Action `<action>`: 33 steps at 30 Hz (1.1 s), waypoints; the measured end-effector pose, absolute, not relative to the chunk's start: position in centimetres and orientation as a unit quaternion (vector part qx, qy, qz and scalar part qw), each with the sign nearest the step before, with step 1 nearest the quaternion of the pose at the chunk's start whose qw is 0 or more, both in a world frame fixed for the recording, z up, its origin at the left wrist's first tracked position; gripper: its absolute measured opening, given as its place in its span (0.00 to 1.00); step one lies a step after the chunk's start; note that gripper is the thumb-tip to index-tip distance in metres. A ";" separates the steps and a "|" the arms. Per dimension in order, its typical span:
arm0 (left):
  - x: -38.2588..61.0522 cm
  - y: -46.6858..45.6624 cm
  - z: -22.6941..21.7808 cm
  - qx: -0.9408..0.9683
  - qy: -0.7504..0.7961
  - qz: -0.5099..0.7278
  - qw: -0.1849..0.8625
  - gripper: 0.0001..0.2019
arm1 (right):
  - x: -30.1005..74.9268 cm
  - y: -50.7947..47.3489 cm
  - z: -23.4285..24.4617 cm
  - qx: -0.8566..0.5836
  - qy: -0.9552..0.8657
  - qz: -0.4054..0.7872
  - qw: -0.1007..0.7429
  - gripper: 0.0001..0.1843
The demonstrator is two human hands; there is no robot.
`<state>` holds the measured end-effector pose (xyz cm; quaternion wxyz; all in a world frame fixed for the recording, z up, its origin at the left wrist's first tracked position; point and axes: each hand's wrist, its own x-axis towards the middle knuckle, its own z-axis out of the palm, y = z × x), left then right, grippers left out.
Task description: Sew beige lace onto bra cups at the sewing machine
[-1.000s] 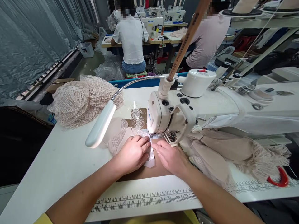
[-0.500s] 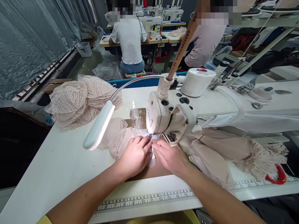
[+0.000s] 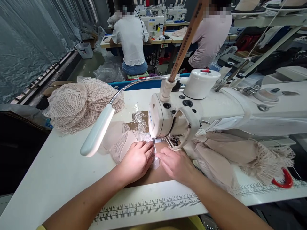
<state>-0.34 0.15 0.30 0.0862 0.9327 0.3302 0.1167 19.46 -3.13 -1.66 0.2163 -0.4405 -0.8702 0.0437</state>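
A piece of beige lace fabric [image 3: 127, 142] lies under the head of a white sewing machine [image 3: 160, 119], bunched to the left of the needle. My left hand [image 3: 137, 159] presses on it close to the presser foot, fingers curled together and closed on the cloth. Just right of it, my right hand [image 3: 176, 163] pinches at the fabric's edge with thumb and forefinger. A pale, narrow end [image 3: 155, 164] of the work shows between my hands, over a brown surface [image 3: 151, 179]. My fingers hide much of the seam.
Stacked lace pieces [image 3: 69, 107] stand at the back left. A lamp [image 3: 97, 131] hangs over the table's left side. More beige fabric [image 3: 230, 148] and a red curved handle [image 3: 284, 179] lie right. A printed ruler [image 3: 144, 206] follows the front edge. Two people sit beyond.
My right fingertips have drawn back slightly toward me from the presser foot. My left hand stays almost in place on the fabric. The whole view has shifted a little.
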 end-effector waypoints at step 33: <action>-1.1 2.9 -0.3 0.927 0.348 0.126 0.053 0.16 | 18.6 -2.6 -1.8 -0.501 -0.851 0.026 0.153 0.22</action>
